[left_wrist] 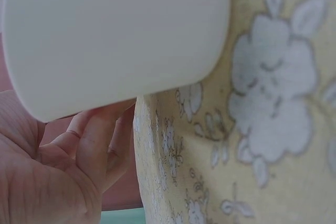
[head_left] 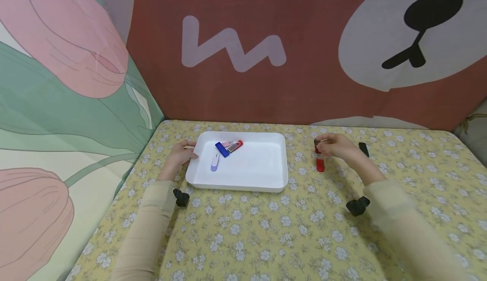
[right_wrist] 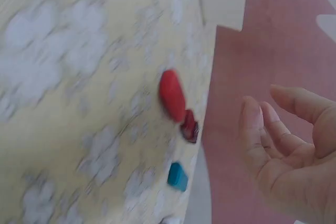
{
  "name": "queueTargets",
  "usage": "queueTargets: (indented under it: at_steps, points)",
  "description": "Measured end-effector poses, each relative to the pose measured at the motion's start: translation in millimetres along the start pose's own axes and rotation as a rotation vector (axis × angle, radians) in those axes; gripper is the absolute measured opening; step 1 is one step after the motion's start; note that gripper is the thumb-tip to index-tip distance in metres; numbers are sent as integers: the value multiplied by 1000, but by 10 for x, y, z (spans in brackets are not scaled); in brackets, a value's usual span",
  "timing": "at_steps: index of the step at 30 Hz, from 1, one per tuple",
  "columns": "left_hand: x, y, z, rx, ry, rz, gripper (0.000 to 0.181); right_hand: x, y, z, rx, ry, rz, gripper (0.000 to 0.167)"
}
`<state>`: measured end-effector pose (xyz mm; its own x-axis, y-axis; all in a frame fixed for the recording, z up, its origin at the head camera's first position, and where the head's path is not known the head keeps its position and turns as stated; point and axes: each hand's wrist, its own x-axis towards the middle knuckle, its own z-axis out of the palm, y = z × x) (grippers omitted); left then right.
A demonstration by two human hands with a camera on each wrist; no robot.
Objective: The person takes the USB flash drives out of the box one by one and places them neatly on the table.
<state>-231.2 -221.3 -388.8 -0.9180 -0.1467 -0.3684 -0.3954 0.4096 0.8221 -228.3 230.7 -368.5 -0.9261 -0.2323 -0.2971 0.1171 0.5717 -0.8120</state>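
Observation:
My left hand (head_left: 180, 156) grips the left rim of a white tray (head_left: 251, 179); its fingers run along the outside of the wall in the left wrist view. Inside the tray, toward the left, are a blue USB stick (head_left: 222, 149), a red-and-silver one (head_left: 235, 146), a pink one (head_left: 227, 143) and a lilac one (head_left: 214, 162). Right of the tray my right hand (head_left: 335, 145) hovers with bent fingers and nothing between them. Below it lie a bright red USB stick (head_left: 320, 165) and a dark red one (right_wrist: 189, 127).
A small dark USB stick (head_left: 363, 149), teal in the right wrist view, lies right of my right hand. Yellow flowered cloth (head_left: 247, 234) covers the table. A brown patterned backdrop (head_left: 236, 95) rises behind the table's far edge.

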Motion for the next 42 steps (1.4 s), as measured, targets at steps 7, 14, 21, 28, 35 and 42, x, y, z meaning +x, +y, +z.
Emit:
queueTargets:
  at_steps: [7, 14, 21, 28, 35, 42]
  points:
    - [-28, 15, -4, -7, -11, 6, 51, 70, -174, 139, 27, 34, -53, 50]
    - [-26, 11, 0, -4, -9, 10, 51, 151, -330, 315, 74, 46, -105, 46]
    - [-14, 8, 9, 13, -4, 8, 51, 256, -491, 521, 118, 43, -127, 44]
    - [-8, 7, -4, 21, 3, 4, 52, 374, -640, 755, 133, 16, -120, 40]
    - [-7, 5, -3, 10, -2, -4, 52, 455, -781, 1008, 143, 3, -143, 40]
    - [14, 1, 0, 19, 2, -11, 51, 553, -915, 1249, 124, -2, -145, 38]
